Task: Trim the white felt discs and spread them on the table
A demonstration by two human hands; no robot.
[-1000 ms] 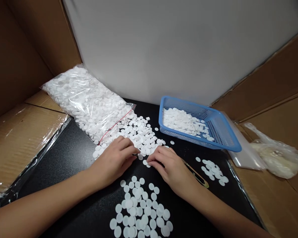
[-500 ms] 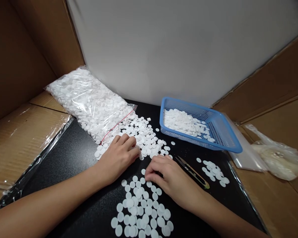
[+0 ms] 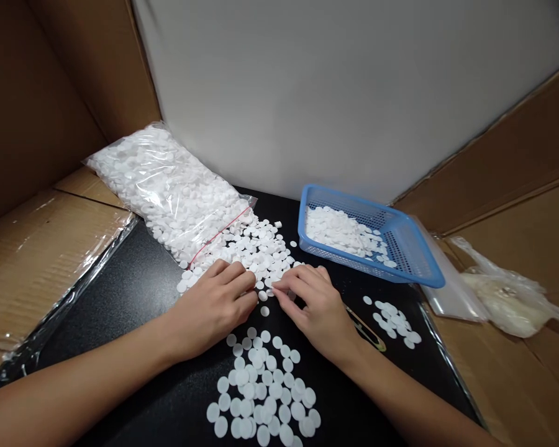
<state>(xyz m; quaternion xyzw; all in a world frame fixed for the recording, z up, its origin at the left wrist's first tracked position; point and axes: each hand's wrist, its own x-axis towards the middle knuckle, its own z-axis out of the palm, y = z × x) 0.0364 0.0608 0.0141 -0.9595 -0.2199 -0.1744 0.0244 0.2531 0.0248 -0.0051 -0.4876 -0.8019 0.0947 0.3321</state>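
Small white discs (image 3: 259, 248) spill from the mouth of a clear plastic bag (image 3: 168, 180) onto the black tabletop. At the near edge of that spill, my right hand (image 3: 314, 304) pinches a white disc between thumb and forefinger. Beside it, my left hand (image 3: 221, 301) rests with fingers curled, their tips hidden, so what they hold does not show. Closer to me, a spread of flat white discs (image 3: 261, 391) lies mostly in one layer. One single disc (image 3: 264, 311) sits between the hands.
A blue mesh basket (image 3: 423, 248) at the back right holds more discs. Thread snips (image 3: 368, 332) lie partly under my right hand, near a small group of discs (image 3: 395, 323). Farther right are a flat plastic bag (image 3: 461, 301) and a knotted bag (image 3: 507, 304) on cardboard.
My right hand has moved away from the near spread, up to the edge of the spilled discs. It now covers part of the snips. My left hand has shifted slightly towards me.
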